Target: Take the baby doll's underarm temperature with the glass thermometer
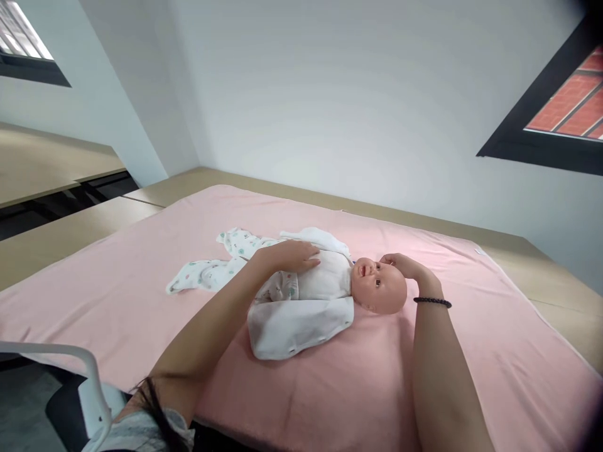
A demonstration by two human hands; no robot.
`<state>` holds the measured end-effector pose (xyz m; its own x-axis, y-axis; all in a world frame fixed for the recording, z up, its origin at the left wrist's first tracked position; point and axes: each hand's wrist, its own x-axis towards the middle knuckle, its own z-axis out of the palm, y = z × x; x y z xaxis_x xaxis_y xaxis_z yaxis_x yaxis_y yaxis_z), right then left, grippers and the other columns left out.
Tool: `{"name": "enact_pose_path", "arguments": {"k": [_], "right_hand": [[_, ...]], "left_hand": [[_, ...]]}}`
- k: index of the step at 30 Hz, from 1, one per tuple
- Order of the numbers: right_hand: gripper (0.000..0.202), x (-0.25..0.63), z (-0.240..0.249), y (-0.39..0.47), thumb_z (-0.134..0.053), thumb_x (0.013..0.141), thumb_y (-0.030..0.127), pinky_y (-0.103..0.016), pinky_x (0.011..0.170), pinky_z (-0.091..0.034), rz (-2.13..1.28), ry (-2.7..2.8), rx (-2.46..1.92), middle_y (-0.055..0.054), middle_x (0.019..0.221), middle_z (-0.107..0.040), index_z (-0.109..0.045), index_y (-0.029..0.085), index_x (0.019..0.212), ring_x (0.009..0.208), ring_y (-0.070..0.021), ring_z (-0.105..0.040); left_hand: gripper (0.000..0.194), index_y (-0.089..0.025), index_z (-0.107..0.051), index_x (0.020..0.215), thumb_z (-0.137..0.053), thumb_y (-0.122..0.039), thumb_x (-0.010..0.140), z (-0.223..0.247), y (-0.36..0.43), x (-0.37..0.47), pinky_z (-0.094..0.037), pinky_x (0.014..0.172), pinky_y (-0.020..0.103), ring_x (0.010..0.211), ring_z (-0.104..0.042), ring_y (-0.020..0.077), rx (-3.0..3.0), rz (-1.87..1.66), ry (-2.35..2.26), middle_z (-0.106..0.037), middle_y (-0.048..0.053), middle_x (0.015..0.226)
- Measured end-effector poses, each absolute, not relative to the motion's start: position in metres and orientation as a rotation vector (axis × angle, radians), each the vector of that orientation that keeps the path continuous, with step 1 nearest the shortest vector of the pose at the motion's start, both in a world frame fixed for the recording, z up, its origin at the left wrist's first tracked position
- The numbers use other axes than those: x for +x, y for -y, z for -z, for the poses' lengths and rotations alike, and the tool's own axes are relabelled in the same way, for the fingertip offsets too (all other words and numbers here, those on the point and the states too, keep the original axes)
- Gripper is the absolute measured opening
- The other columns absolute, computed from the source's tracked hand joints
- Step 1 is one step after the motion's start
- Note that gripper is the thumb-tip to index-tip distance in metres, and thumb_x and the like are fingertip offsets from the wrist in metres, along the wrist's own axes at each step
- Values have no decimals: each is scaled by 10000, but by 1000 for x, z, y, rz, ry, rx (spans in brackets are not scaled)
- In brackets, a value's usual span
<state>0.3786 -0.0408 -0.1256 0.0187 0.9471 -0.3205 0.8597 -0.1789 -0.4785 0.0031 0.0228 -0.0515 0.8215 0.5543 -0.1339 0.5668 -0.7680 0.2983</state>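
A baby doll [379, 285] lies on its back on a pink blanket [330, 389], head to the right. Its white cloth torso [327, 276] is bare between the spread sides of an open white garment [294, 329]. Patterned trousers [205, 276], white with small coloured prints, cover its legs. Across the doll's belly rests my left hand [294, 256], open, fingers stretched out. My right hand [402, 265] is at the far side of the doll's head, its bent fingers touching it and apparently holding nothing. Part of those fingers is hidden behind the head.
The blanket covers most of a light wooden table [494, 242] set against a white wall [330, 107]. A chair with a white armrest [89, 370] stands at the lower left. Farther left is another wooden table [42, 157]. Dark-framed windows show at both upper corners.
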Motion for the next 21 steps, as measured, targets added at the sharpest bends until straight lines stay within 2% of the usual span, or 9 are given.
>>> {"name": "enact_pose_path", "arguments": {"k": [6, 9, 13, 16, 19, 21], "right_hand": [[218, 393, 133, 42, -642, 986, 357, -330, 767, -589, -838, 1837, -2238, -42, 1025, -694, -678, 149, 1041, 857, -158, -670], [168, 391, 128, 43, -686, 943, 313, -302, 724, -563, -719, 1758, -2230, -30, 929, -697, -680, 145, 940, 791, -145, -655], [98, 383, 95, 47, -690, 816, 245, -319, 660, -494, -373, 1565, -2168, -73, 800, -704, -645, 176, 763, 742, -199, -641], [130, 365, 61, 52, -628, 819, 323, -357, 721, -499, -189, 1482, -2022, -107, 889, -740, -635, 196, 788, 830, -244, -671], [214, 331, 34, 54, -627, 825, 426, -335, 760, -519, -205, 1553, -1836, -92, 992, -762, -639, 213, 816, 879, -231, -691], [216, 304, 24, 51, -637, 818, 427, -306, 728, -521, -323, 1723, -1791, -65, 924, -767, -643, 215, 779, 834, -212, -694]], "left_hand": [[222, -173, -638, 1080, -498, -296, 959, 51, -21, 3, -440, 838, 312, 954, -592, 205, 2676, 96, -762, -662, 58, 1077], [236, -180, -633, 1089, -498, -311, 947, 52, -22, 4, -442, 861, 321, 1000, -587, 222, 2679, 119, -769, -640, 67, 1100], [182, -194, -601, 1005, -541, -316, 884, 57, -25, 8, -458, 907, 337, 1099, -570, 256, 2696, 115, -735, -605, 77, 1167], [128, -200, -549, 937, -547, -292, 848, 62, -29, 10, -482, 848, 350, 1033, -589, 260, 2683, 133, -666, -624, 62, 1035], [186, -210, -536, 979, -546, -338, 844, 67, -32, 10, -488, 785, 375, 1014, -594, 288, 2664, 182, -693, -628, 62, 968], [208, -213, -536, 1006, -543, -345, 845, 69, -33, 10, -486, 815, 389, 1044, -592, 295, 2668, 198, -694, -639, 68, 1016]]}}
